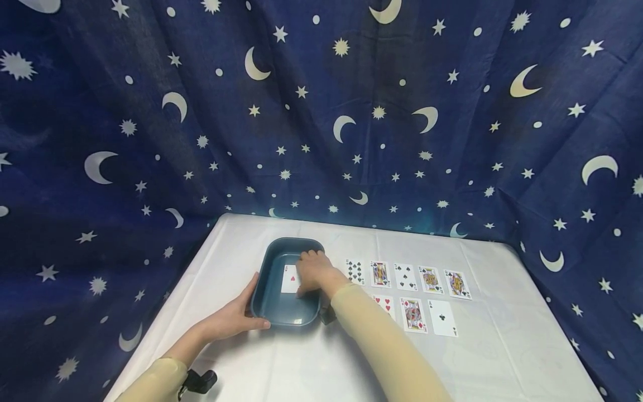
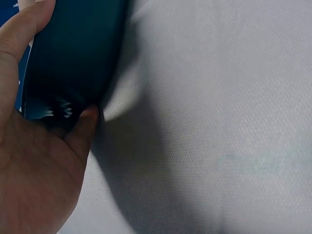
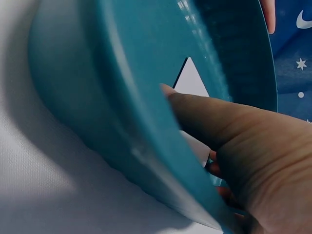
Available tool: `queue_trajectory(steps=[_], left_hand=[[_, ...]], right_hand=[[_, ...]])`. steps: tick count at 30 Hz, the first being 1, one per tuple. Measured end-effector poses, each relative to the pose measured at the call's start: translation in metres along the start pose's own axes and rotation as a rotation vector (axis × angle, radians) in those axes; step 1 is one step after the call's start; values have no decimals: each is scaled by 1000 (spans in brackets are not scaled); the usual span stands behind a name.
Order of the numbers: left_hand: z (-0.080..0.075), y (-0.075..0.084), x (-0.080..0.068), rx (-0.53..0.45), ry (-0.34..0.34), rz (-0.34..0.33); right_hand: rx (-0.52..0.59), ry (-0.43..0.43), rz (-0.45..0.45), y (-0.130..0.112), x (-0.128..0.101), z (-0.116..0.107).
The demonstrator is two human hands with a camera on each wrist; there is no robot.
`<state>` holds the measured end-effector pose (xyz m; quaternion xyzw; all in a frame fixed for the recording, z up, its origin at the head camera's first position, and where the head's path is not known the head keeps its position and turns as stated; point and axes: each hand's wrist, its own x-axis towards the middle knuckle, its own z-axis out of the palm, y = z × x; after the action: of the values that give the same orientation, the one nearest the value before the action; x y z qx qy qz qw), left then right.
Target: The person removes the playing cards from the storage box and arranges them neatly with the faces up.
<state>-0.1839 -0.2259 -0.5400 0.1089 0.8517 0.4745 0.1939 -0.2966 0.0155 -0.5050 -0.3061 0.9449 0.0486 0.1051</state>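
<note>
A blue-green plastic tub (image 1: 260, 298) stands on the white-covered table. My left hand (image 1: 233, 315) holds its near left corner, with the thumb at the front wall and the fingers along the left side; that hand (image 2: 39, 161) is close up in the left wrist view. Reaching over the tub's right rim, my right hand (image 1: 316, 273) grips the ace of hearts (image 1: 289, 279) by its right side, inside the tub. In the right wrist view the thumb (image 3: 204, 114) crosses the white card (image 3: 192, 80); whether more cards lie under it, I cannot tell.
Right of the tub, playing cards lie face up in two rows. The back row has a ten of spades (image 1: 354, 272), a five of spades (image 1: 405, 277) and several face cards; the front row includes an ace of clubs (image 1: 442, 318). A starry curtain (image 1: 301, 139) hangs behind the table.
</note>
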Motion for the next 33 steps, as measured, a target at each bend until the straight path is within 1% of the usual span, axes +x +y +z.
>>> queue_trajectory(steps=[6,11,20,28,33], left_hand=[[0,1,1,22,3,1],[1,2,0,16,7,10],[1,4,-1,13,9,-1],[1,4,-1,16,13,1],[2,4,-2,17,15,5]], right_hand=[[32,10,21,0,2,0],[65,8,36,0,3,0],[99,16,29,1,3,2],[101,19,32,-1,1,-1],[122,11,45,-1,1,-1]])
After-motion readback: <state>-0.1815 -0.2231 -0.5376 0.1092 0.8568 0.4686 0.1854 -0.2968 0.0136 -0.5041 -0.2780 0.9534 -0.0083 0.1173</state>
